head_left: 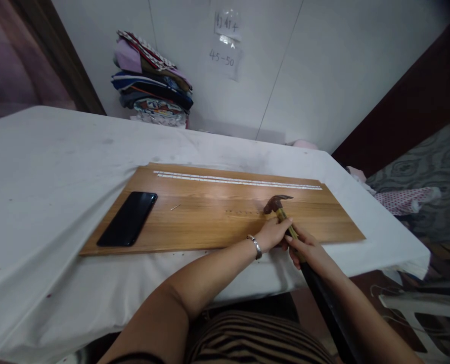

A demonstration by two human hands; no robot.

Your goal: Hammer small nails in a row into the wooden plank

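Note:
A wooden board (210, 212) lies on a table under a white cloth (46, 167). My right hand (308, 250) is wrapped round the handle of a claw hammer (277, 203), whose rusty head rests on the board at the end of a row of small nail dots (243, 212). My left hand (272, 233), with a metal bracelet on the wrist, is closed around the hammer's neck just below the head. A loose nail (175, 207) lies on the board to the left.
A black phone (128, 218) lies on the board's left end. Two thin white strips (240, 180) run along its far edge. Folded fabrics (152, 81) are stacked against the wall. A white plastic chair (418, 313) stands at right.

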